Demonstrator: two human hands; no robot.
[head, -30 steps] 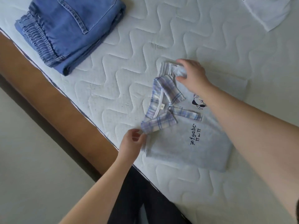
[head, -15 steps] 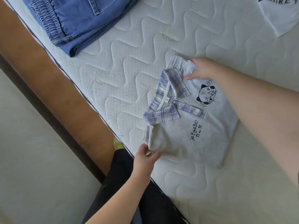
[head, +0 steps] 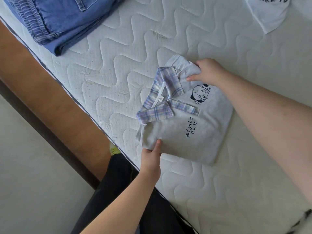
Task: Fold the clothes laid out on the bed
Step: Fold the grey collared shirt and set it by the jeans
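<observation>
The left hand (head: 150, 159) has slid from the plaid collar (head: 156, 114) down to the folded grey cotton shirt's (head: 194, 141) near corner — thumb now on top.

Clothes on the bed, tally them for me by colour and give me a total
Grey: 1, the folded grey shirt with a plaid collar, gripped by the left hand and right hand
Blue: 1, the folded denim garment
White: 1, the white printed shirt, partly out of frame
Total: 3

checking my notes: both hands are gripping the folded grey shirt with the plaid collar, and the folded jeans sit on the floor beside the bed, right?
Not quite. The head view shows the folded jeans lying on the mattress, not on the floor. The rest holds: the left hand and the right hand both grip the folded grey shirt with the plaid collar.
</observation>
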